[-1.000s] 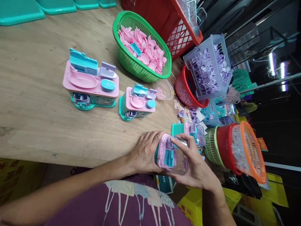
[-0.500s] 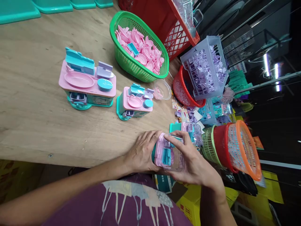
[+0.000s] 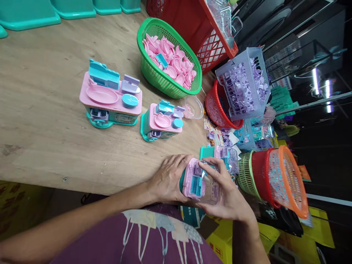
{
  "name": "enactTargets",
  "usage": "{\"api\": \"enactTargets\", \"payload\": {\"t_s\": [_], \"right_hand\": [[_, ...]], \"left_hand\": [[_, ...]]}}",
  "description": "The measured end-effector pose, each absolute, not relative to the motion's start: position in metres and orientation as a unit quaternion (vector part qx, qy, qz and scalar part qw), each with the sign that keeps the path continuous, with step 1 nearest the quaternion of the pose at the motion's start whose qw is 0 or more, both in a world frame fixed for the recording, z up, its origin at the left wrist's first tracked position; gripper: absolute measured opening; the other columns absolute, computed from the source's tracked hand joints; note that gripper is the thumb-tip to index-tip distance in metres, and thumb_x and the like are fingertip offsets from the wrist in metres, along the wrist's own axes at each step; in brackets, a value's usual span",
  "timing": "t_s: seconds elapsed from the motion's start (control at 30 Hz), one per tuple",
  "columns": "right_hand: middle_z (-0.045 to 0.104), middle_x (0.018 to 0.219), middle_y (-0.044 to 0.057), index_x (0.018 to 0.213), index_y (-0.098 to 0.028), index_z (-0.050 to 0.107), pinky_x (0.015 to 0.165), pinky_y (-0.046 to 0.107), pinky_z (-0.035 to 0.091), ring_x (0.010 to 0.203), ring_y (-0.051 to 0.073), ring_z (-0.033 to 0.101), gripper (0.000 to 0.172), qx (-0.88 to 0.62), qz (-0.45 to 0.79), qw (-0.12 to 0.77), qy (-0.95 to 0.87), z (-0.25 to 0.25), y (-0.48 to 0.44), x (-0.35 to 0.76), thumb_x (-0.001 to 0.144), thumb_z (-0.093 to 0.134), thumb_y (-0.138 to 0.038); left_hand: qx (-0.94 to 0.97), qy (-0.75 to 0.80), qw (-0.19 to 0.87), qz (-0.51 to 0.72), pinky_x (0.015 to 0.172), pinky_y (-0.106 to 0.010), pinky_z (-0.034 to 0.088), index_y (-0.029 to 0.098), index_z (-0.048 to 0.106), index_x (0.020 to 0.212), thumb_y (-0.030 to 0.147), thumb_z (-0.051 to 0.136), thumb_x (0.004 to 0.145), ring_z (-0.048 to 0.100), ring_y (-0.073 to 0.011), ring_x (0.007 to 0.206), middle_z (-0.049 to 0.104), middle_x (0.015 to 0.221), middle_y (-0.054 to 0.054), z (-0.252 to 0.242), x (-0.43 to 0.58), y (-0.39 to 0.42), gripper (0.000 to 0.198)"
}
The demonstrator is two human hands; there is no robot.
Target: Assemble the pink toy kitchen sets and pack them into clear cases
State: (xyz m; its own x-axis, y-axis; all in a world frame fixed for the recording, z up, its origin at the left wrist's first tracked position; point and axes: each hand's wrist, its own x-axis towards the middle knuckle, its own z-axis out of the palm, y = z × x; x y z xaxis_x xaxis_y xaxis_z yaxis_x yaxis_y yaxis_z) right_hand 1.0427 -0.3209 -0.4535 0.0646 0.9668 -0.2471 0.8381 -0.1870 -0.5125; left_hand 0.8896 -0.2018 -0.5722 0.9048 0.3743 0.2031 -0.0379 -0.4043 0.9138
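Note:
My left hand [image 3: 168,179] grips the teal side of a small pink toy kitchen [image 3: 193,180] at the table's near edge. My right hand [image 3: 223,192] curls around a clear plastic cover [image 3: 211,187] fitted over that toy. Two finished toy kitchens stand farther out on the wooden table [image 3: 49,121]: a larger one [image 3: 110,96] at left and a smaller one [image 3: 162,120] in the middle. Another covered toy [image 3: 224,155] lies just behind my hands.
A green basket [image 3: 154,73] of pink toy dishes sits at the back. A lilac crate [image 3: 244,82] of purple parts rests on a red basket [image 3: 214,106]. Stacked green, red and orange baskets [image 3: 277,179] lie at right. Teal trays [image 3: 30,14] line the far edge.
Both hands stay on the toy and its clear cover, with only small shifts of the fingers. The view has moved slightly.

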Motion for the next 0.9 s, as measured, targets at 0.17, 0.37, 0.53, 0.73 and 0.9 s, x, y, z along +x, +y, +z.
{"api": "enactTargets", "payload": {"t_s": [0.17,0.37,0.53,0.73,0.9], "right_hand": [[0.03,0.14,0.011,0.148,-0.03,0.034,0.114,0.052,0.037,0.137,0.034,0.033,0.098,-0.724,0.286,0.126,-0.615,-0.457,-0.324,1.044,0.063,0.083,-0.037],[0.032,0.14,0.012,0.15,-0.029,0.031,0.11,0.05,0.042,0.133,0.033,0.037,0.096,-0.718,0.281,0.055,-0.635,-0.443,-0.315,1.041,0.067,0.08,-0.037],[0.032,0.138,0.013,0.151,-0.027,0.027,0.106,0.048,0.046,0.128,0.03,0.043,0.092,-0.714,0.287,-0.007,-0.639,-0.423,-0.295,1.032,0.073,0.075,-0.036],[0.032,0.138,0.013,0.149,-0.025,0.033,0.109,0.047,0.043,0.131,0.03,0.039,0.09,-0.719,0.274,0.02,-0.639,-0.43,-0.302,1.03,0.071,0.076,-0.036],[0.032,0.137,0.013,0.147,-0.025,0.035,0.114,0.053,0.036,0.135,0.033,0.035,0.089,-0.736,0.241,0.109,-0.623,-0.449,-0.324,1.033,0.07,0.078,-0.037]], "left_hand": [[0.822,0.095,0.528,0.19,0.105,-0.049,0.036,0.019,0.031,0.142,0.066,0.075,0.057,0.046,-0.0326,0.124,0.049,0.137,-0.013,-0.573,0.89,-0.202,0.107],[0.825,0.097,0.528,0.176,0.105,-0.049,0.035,0.02,0.031,0.143,0.067,0.074,0.059,0.045,-0.0326,0.126,0.048,0.14,-0.013,-0.573,0.888,-0.203,0.106],[0.826,0.1,0.53,0.164,0.106,-0.049,0.035,0.021,0.032,0.143,0.063,0.075,0.059,0.042,-0.032,0.129,0.046,0.142,-0.012,-0.572,0.887,-0.203,0.103],[0.824,0.106,0.53,0.17,0.106,-0.047,0.035,0.02,0.031,0.142,0.059,0.076,0.059,0.043,-0.0307,0.128,0.047,0.141,-0.012,-0.57,0.888,-0.202,0.102],[0.825,0.093,0.532,0.166,0.105,-0.047,0.035,0.021,0.029,0.143,0.064,0.074,0.06,0.044,-0.0305,0.128,0.048,0.141,-0.012,-0.57,0.89,-0.202,0.104]]}}
